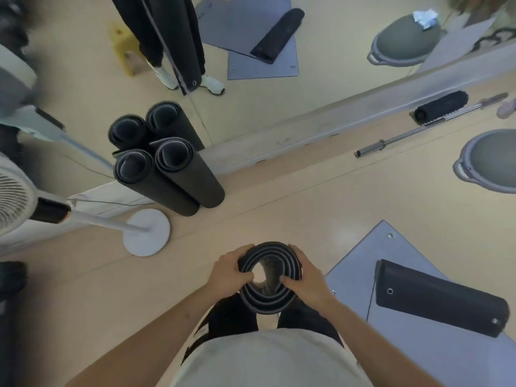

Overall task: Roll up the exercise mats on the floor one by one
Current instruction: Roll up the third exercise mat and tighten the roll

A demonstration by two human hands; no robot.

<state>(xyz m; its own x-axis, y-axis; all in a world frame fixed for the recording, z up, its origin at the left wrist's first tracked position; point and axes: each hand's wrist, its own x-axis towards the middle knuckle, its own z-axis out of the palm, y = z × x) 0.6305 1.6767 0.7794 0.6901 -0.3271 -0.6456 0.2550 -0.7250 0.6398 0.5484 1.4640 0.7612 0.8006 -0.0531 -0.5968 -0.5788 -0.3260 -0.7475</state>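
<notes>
A rolled black mat (268,297) stands on end in front of me, and I look straight down its spiral. My left hand (230,270) grips its left rim and my right hand (305,277) grips its right rim, thumbs hooked inside the roll. Two more rolled black mats (173,177) stand upright against the mirror wall at the upper left, with their reflections behind them. At the lower right a grey mat (363,258) lies flat on the floor, with a partly folded black mat (441,297) lying across it.
A white fan with its round base (146,233) stands at the left. A barbell (418,129) and a foam roller (441,106) lie along the mirror's foot. A grey balance dome (488,166) sits at the right edge. The mirror reflects a person's legs and mats.
</notes>
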